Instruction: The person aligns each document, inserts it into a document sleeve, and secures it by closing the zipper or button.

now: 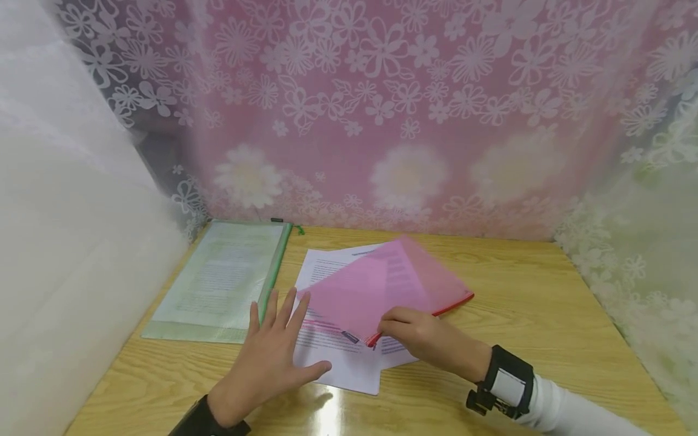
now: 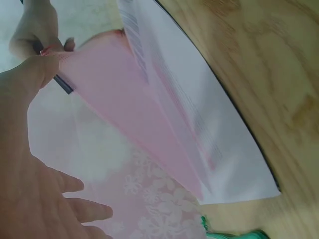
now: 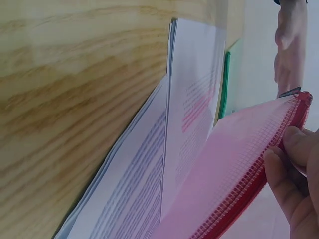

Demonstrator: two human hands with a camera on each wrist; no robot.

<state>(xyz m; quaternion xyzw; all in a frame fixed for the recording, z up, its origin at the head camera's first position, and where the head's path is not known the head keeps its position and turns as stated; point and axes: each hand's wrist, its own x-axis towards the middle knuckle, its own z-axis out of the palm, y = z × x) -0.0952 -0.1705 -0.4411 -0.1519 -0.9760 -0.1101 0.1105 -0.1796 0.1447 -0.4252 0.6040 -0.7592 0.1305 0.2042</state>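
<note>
Presently, the right hand [image 1: 422,336] has its grip pinched on the red zip edge [image 1: 455,304] of the pink folder [image 1: 354,297], which spreads forward and leftward of that grip over the papers [image 1: 343,369], while the left hand [image 1: 269,357], fingers apart and empty, is farther left.

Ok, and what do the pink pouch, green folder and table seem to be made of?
Pink pouch: likely thin plastic, see-through with a fine grid. Green folder: probably similar, with a see-through front and faint grid. Table: wood or laminate; grain shows, and glare suggests a smooth finish.
</note>
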